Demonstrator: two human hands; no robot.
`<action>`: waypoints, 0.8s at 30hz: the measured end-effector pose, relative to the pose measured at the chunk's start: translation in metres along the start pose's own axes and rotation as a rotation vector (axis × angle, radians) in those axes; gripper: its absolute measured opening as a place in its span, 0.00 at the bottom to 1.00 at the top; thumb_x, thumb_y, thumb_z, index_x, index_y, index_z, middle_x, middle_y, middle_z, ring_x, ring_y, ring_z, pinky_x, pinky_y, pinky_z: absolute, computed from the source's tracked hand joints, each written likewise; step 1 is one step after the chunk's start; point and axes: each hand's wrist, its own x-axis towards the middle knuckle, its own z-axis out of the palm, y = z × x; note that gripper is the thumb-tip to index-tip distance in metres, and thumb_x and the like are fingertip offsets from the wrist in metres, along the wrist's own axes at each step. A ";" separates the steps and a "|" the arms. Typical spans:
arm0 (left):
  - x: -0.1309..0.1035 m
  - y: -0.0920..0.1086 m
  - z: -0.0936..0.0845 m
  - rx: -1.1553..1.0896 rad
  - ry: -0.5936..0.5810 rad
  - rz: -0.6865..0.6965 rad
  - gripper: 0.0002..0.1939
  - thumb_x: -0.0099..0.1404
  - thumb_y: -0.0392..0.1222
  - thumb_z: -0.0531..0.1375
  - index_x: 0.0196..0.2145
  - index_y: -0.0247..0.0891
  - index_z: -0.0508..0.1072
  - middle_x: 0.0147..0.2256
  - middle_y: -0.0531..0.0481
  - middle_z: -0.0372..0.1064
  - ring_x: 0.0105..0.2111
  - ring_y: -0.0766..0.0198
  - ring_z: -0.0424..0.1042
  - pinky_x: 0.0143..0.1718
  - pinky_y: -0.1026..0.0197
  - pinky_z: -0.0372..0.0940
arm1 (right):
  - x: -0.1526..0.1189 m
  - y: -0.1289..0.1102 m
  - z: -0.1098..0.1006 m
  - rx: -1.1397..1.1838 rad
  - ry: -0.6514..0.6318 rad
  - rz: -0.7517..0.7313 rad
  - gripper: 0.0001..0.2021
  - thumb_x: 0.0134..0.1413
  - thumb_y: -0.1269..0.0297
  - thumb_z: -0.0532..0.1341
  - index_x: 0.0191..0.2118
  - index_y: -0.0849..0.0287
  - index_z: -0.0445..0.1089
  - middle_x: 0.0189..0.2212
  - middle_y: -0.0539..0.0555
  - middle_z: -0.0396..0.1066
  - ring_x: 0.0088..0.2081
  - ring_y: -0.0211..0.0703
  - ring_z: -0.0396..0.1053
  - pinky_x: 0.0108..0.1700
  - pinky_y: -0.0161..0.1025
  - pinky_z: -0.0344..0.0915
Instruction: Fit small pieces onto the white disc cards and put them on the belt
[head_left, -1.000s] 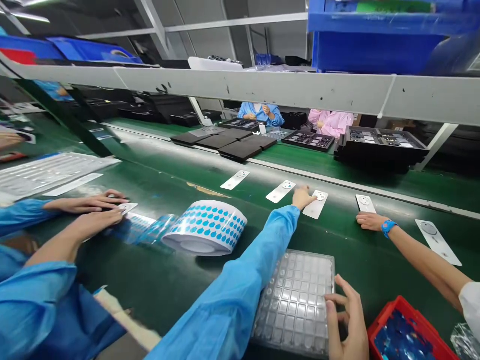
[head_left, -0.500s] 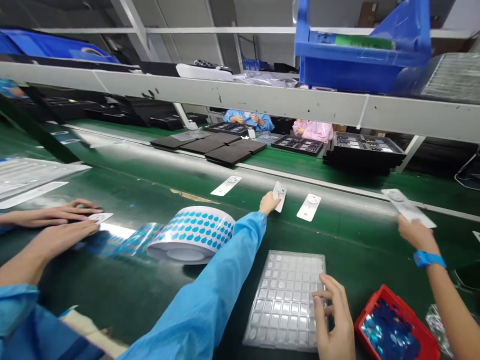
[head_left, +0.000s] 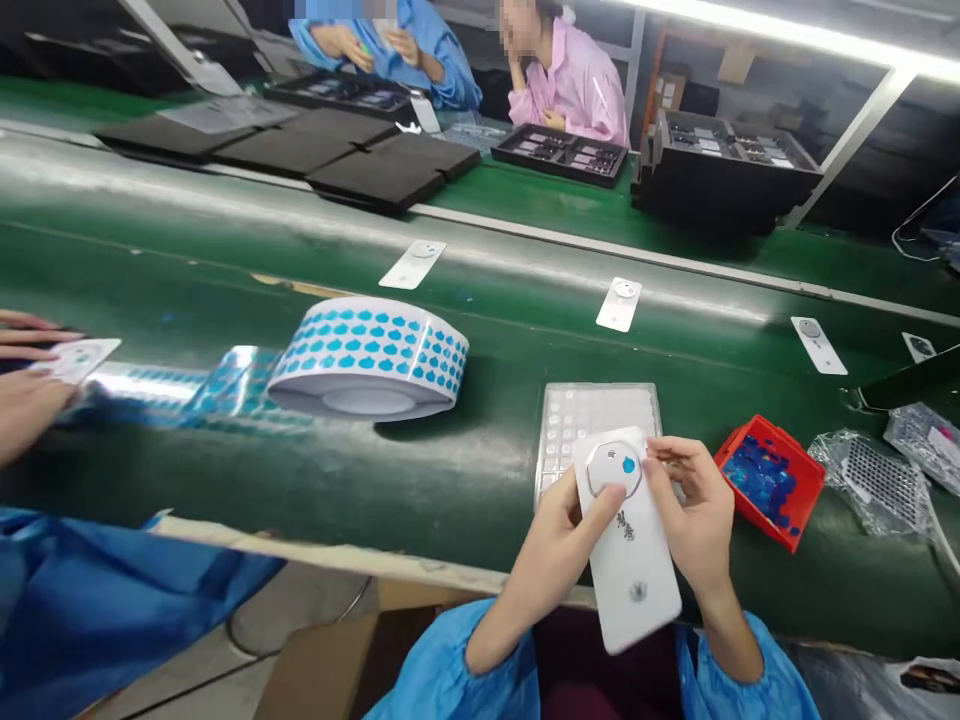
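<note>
A white phone-shaped panel with a round camera ring and a blue sticker on it is tilted in front of me. My left hand grips its left side, thumb on the ring's lower edge. At the upper right corner of the panel, my right hand has its thumb and index finger pressed together; what they pinch is too small to name. Behind the panel lies a clear compartment tray, partly covered. A red bin of small blue pieces stands to the right.
A large roll of blue stickers lies left of centre. A co-worker's hands hold a white panel at the far left. More white panels lie along the green belt, with black trays and two people beyond.
The view has tilted down. My left hand has come back from the belt with a panel, and my right hand has moved from the clear tray to the panel. The wristbanded hand has left view.
</note>
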 end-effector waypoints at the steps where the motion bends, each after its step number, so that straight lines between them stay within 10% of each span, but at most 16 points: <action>1: 0.000 -0.002 0.000 0.029 0.056 0.013 0.19 0.69 0.55 0.64 0.45 0.35 0.79 0.37 0.44 0.80 0.34 0.56 0.78 0.32 0.61 0.73 | -0.003 -0.002 -0.001 -0.051 -0.034 -0.067 0.06 0.71 0.62 0.64 0.49 0.53 0.77 0.45 0.56 0.78 0.40 0.46 0.77 0.39 0.41 0.76; 8: -0.006 -0.008 -0.007 0.290 0.099 0.135 0.12 0.71 0.49 0.60 0.37 0.38 0.77 0.27 0.52 0.74 0.25 0.62 0.72 0.27 0.63 0.65 | 0.000 -0.013 -0.017 -0.446 -0.126 -0.548 0.14 0.69 0.74 0.66 0.53 0.49 0.80 0.42 0.56 0.77 0.41 0.48 0.76 0.39 0.44 0.75; 24: -0.018 -0.002 -0.014 0.458 0.032 0.269 0.14 0.74 0.44 0.57 0.29 0.42 0.68 0.20 0.59 0.62 0.22 0.63 0.68 0.33 0.62 0.66 | 0.005 -0.020 -0.013 -0.608 -0.173 -0.820 0.10 0.67 0.79 0.62 0.41 0.54 0.68 0.33 0.52 0.75 0.36 0.44 0.73 0.37 0.41 0.71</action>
